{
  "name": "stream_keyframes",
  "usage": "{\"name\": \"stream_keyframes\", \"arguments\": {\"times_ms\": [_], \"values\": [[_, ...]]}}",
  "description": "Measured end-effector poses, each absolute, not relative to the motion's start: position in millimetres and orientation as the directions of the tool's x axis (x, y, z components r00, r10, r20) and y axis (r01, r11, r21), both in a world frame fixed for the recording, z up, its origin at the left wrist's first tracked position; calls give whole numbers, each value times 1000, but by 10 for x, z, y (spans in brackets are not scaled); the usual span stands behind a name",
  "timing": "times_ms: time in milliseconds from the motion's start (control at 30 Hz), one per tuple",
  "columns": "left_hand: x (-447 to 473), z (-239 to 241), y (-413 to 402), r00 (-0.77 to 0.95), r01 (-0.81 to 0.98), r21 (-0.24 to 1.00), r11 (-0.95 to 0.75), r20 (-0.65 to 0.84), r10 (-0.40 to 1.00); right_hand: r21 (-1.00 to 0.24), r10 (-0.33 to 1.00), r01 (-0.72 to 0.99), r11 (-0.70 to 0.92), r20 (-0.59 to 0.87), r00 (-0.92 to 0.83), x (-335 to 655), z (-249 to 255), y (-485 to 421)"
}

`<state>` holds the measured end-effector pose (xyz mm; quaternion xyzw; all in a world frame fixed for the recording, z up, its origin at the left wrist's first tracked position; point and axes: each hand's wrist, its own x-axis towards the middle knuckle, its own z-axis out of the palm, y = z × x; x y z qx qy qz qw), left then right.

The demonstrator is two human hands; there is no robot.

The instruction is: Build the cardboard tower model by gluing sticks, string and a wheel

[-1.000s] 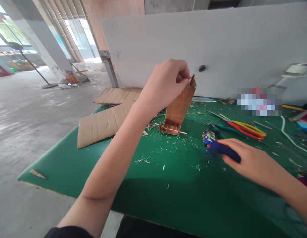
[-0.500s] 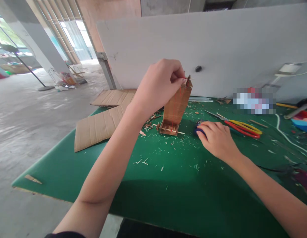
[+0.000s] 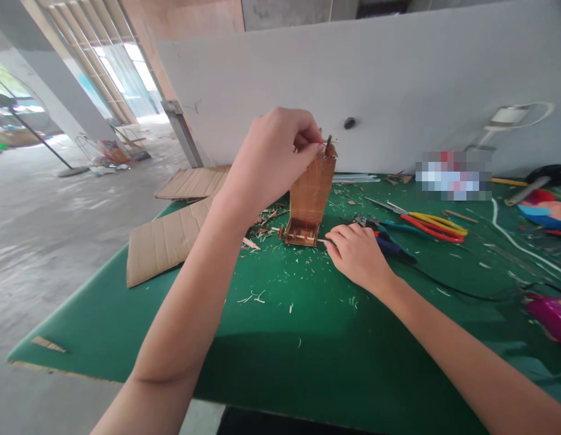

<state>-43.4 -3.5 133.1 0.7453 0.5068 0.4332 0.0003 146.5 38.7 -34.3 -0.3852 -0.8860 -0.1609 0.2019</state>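
A small wooden model (image 3: pixel 308 202) stands tilted on the green table (image 3: pixel 280 338), wrapped with red thread. My left hand (image 3: pixel 266 160) pinches the thread and a small stick at the model's top. My right hand (image 3: pixel 359 254) rests on the table just right of the model's base, its fingers curled near a thin stick; whether it grips the stick is unclear. A blue glue gun (image 3: pixel 392 248) lies on the table behind that hand, apart from its fingers.
Red and yellow pliers (image 3: pixel 432 228) and teal-handled pliers lie right of the glue gun. Cardboard sheets (image 3: pixel 167 241) hang over the table's left edge. Wood shavings litter the table. A white board stands behind. A purple object (image 3: pixel 550 311) sits far right.
My right hand let go of the blue glue gun and moved left to the model's base. My left hand kept its pinch at the model's top.
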Motion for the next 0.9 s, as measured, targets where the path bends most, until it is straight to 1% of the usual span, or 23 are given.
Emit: {"name": "stream_keyframes", "arguments": {"times_ms": [67,133,200,300,367,467,600,667,733,800,900], "values": [[-425,1334,-45,106,742,465,-483,629,770,139,613,761,634,509,-604,1449,-336,350],[-417,1333,-53,106,735,476,-483,622,775,174,597,764,621,527,-605,1418,-328,303],[-412,1331,-59,108,736,475,-482,620,777,201,586,752,628,513,-627,1376,-332,253],[-416,1332,-63,115,737,467,-489,626,771,192,609,751,631,477,-634,1309,-379,213],[-424,1334,-63,128,743,448,-497,634,763,181,636,772,609,471,-611,1271,-424,222],[-435,1334,-61,161,771,388,-506,649,744,178,655,788,590,465,-595,1229,-479,267],[-433,1324,-57,181,787,349,-509,658,731,168,640,783,599,488,-594,1204,-501,321],[-430,1322,-55,181,791,341,-508,663,727,169,609,769,617,516,-602,1208,-494,332],[-431,1323,-54,174,798,339,-498,662,729,180,553,719,671,524,-648,1219,-481,328],[-435,1324,-54,168,805,337,-488,659,733,181,481,628,757,497,-722,1228,-468,303],[-443,1324,-59,169,811,325,-487,665,727,136,382,479,867,433,-816,1229,-451,231]]}}
